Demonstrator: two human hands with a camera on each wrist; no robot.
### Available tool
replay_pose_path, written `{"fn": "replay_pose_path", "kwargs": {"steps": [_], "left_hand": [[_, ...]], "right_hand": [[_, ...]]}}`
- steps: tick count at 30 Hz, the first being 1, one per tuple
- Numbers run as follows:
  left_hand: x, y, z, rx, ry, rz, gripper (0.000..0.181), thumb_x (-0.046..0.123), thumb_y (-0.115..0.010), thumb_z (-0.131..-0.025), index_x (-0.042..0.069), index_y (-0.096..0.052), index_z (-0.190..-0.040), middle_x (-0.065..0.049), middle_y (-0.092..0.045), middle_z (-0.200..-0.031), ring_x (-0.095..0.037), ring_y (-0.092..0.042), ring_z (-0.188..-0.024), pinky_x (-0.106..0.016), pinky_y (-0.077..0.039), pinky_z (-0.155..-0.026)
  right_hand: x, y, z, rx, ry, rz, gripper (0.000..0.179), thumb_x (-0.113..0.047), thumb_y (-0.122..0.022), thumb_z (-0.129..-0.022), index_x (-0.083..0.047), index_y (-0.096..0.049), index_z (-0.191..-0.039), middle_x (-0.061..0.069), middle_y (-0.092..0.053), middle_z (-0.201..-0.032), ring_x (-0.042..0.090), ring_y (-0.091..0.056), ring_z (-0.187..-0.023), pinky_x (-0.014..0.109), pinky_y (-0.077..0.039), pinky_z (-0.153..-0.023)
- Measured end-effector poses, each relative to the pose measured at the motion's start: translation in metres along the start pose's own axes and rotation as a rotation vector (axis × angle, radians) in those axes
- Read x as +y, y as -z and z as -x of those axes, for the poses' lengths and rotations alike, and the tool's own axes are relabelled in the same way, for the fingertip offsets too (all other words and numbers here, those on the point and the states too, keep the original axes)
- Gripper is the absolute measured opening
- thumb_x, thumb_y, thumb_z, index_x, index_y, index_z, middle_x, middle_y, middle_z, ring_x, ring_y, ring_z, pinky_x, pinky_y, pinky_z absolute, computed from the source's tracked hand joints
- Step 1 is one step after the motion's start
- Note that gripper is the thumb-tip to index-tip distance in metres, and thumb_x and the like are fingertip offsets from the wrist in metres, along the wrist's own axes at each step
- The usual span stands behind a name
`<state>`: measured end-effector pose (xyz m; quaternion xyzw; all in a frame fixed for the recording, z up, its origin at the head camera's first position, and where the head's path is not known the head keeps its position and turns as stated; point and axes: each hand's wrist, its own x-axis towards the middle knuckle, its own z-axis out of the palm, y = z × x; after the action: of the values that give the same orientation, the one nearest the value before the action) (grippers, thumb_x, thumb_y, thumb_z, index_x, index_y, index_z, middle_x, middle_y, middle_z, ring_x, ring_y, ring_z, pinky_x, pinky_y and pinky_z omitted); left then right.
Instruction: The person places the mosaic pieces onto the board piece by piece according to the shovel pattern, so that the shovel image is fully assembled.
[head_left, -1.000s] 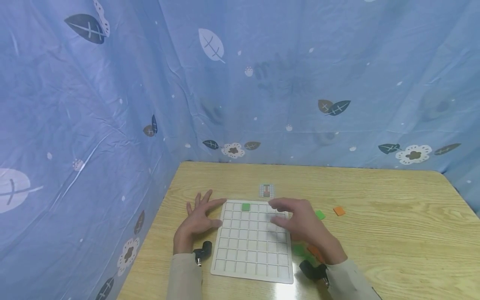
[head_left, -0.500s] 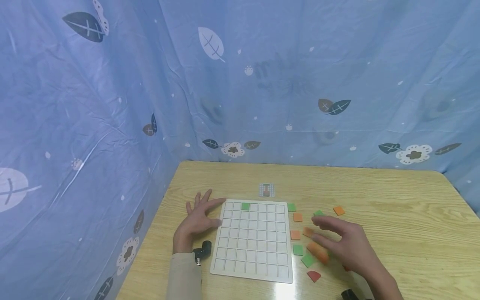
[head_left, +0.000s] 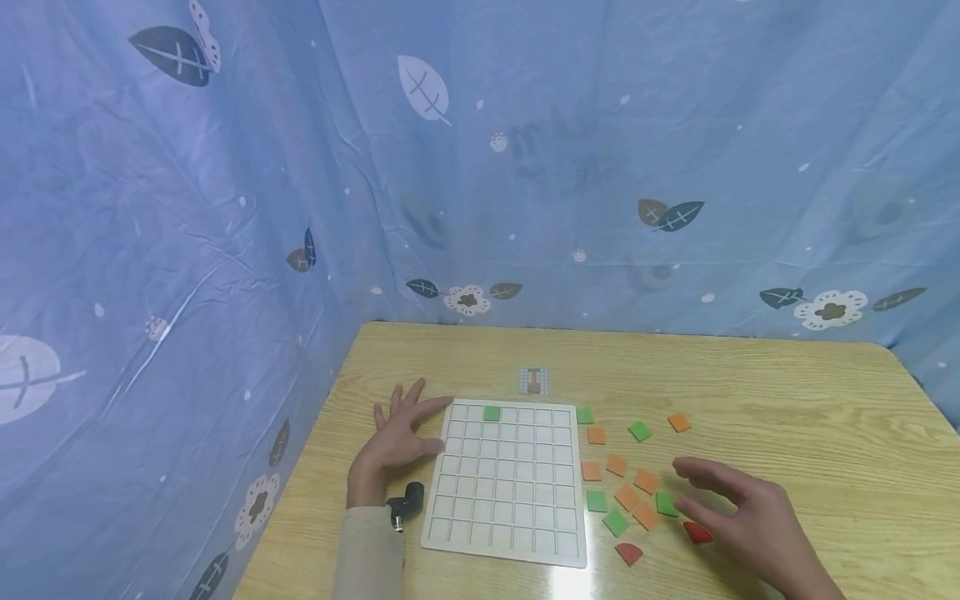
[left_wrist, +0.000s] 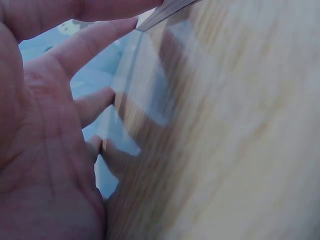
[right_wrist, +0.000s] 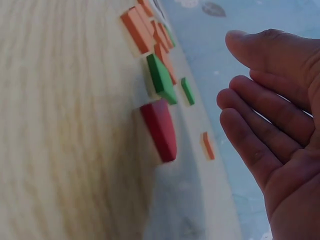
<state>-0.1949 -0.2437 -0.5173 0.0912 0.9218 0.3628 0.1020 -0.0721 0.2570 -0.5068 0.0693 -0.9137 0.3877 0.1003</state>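
Observation:
A white square grid board lies on the table with one green tile in its top row. My left hand is spread at the board's left edge, its thumb and index finger touching the rim. To the right of the board, my right hand hovers with fingers loosely bent and nothing in them. Nearest to it are a green square tile and a red quarter-round piece. In the right wrist view the same red piece lies below the bare palm and fingers.
Several orange tiles and green tiles are scattered right of the board. Another red quarter-round piece lies near the front. A small printed pattern card sits behind the board. A blue curtain hangs along the table's back and left edges.
My right hand has moved from over the board's upper right to the right, past the scattered tiles, uncovering them. My left hand has stayed at the board's edge.

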Motion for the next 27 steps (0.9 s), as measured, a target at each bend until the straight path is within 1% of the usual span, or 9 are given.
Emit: {"fn": "replay_pose_path", "kwargs": {"steps": [6, 11, 16, 19, 27], "left_hand": [[0.001, 0.0, 0.001, 0.007, 0.004, 0.007, 0.081, 0.018, -0.081, -0.079, 0.03, -0.062, -0.157, -0.015, -0.011, -0.185, -0.048, 0.015, -0.169, -0.078, 0.025, -0.124], [0.0, -0.001, 0.0, 0.01, 0.007, 0.011, 0.081, 0.018, -0.081, -0.079, 0.031, -0.062, -0.157, -0.014, -0.011, -0.185, -0.048, 0.015, -0.169, -0.077, 0.025, -0.124], [0.0, -0.002, 0.0, 0.013, 0.013, 0.019, 0.081, 0.017, -0.081, -0.079, 0.031, -0.063, -0.156, -0.014, -0.011, -0.185, -0.047, 0.015, -0.169, -0.077, 0.025, -0.124], [0.001, -0.002, 0.001, 0.015, 0.019, 0.018, 0.081, 0.016, -0.081, -0.079, 0.031, -0.063, -0.156, -0.013, -0.011, -0.185, -0.047, 0.015, -0.17, -0.076, 0.025, -0.124], [0.003, -0.002, 0.001, 0.02, 0.021, 0.015, 0.081, 0.016, -0.082, -0.079, 0.031, -0.063, -0.156, -0.013, -0.011, -0.185, -0.046, 0.015, -0.17, -0.076, 0.026, -0.125]], "right_hand": [[0.007, -0.002, 0.004, -0.07, -0.051, -0.006, 0.044, -0.025, -0.094, -0.086, -0.022, -0.081, -0.128, -0.002, -0.084, -0.121, -0.02, -0.062, -0.113, -0.003, -0.047, -0.087], [0.01, -0.006, 0.006, -0.13, -0.097, 0.004, 0.039, -0.025, -0.093, -0.087, -0.026, -0.082, -0.124, -0.005, -0.082, -0.126, -0.017, -0.062, -0.115, 0.0, -0.047, -0.088], [0.01, -0.011, 0.006, -0.134, -0.078, 0.005, 0.038, -0.02, -0.094, -0.085, -0.028, -0.082, -0.121, -0.008, -0.083, -0.122, -0.014, -0.065, -0.114, -0.001, -0.047, -0.088], [0.011, -0.012, 0.006, -0.13, -0.071, 0.016, 0.038, -0.021, -0.095, -0.085, -0.029, -0.082, -0.12, -0.01, -0.083, -0.119, -0.015, -0.065, -0.113, -0.002, -0.046, -0.088], [0.013, -0.012, 0.007, -0.143, -0.077, 0.077, 0.04, -0.025, -0.096, -0.083, -0.036, -0.082, -0.119, -0.014, -0.081, -0.122, -0.014, -0.064, -0.116, -0.003, -0.042, -0.089]]}}
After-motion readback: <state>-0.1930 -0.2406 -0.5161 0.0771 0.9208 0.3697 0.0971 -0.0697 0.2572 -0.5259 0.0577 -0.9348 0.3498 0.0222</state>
